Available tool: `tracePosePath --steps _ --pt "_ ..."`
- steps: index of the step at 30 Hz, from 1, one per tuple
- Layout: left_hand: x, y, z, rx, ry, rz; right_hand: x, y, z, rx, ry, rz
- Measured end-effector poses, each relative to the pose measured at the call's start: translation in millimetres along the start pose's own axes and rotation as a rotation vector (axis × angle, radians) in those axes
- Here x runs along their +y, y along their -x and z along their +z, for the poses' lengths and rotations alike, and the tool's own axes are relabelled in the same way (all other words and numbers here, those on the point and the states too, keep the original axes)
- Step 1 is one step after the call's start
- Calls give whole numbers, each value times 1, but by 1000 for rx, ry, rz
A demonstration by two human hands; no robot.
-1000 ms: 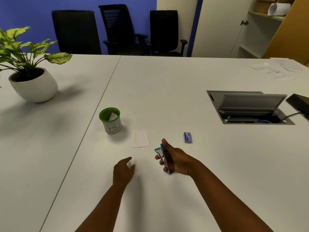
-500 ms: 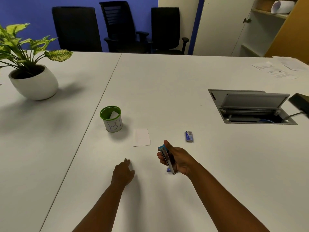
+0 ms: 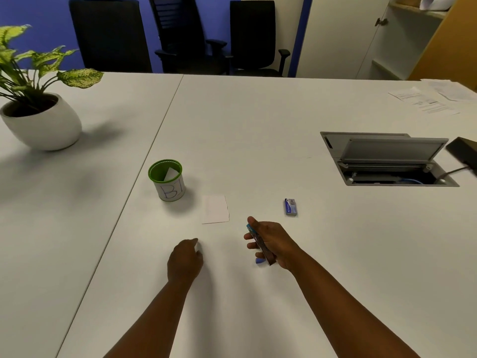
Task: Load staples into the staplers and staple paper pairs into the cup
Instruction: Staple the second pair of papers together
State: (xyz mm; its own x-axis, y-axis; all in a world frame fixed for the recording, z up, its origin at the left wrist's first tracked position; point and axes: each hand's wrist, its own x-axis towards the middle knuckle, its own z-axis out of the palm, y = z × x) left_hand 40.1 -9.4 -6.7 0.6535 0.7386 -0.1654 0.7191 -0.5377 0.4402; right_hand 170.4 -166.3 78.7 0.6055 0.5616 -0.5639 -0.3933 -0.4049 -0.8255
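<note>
the right hand (image 3: 273, 241) is gripping a small blue-and-metal stapler (image 3: 259, 244), fingers curled round it. the left hand (image 3: 184, 259) is resting on the white counter (image 3: 258, 125), fingers loosely bent (maybe pinching something white; cannot tell). just beyond its fingers, the white paper slip (image 3: 215, 210) could skid when picked, missing the green-rimmed cup (image 3: 167, 180).

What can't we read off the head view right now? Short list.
- Blue and metal stapler: the right hand wraps it, hiding whether it is loaded.
- Left hand: seen from the back, so the fingertips and anything under them are hidden.
- Green-rimmed white cup: its wall hides most of the paper inside.
- Small blue staple box: too small to read.
</note>
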Motion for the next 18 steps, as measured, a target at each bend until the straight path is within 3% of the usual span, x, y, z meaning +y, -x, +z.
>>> tracePosePath --steps 5,10,18 --pt "6 -15 -5 86 145 -38 6 -9 6 -19 179 -108" --pt "16 -44 -15 124 286 -143 20 -23 14 36 786 -388" --pt "32 -83 -10 -14 216 -147 38 -42 34 -67 1143 -565"
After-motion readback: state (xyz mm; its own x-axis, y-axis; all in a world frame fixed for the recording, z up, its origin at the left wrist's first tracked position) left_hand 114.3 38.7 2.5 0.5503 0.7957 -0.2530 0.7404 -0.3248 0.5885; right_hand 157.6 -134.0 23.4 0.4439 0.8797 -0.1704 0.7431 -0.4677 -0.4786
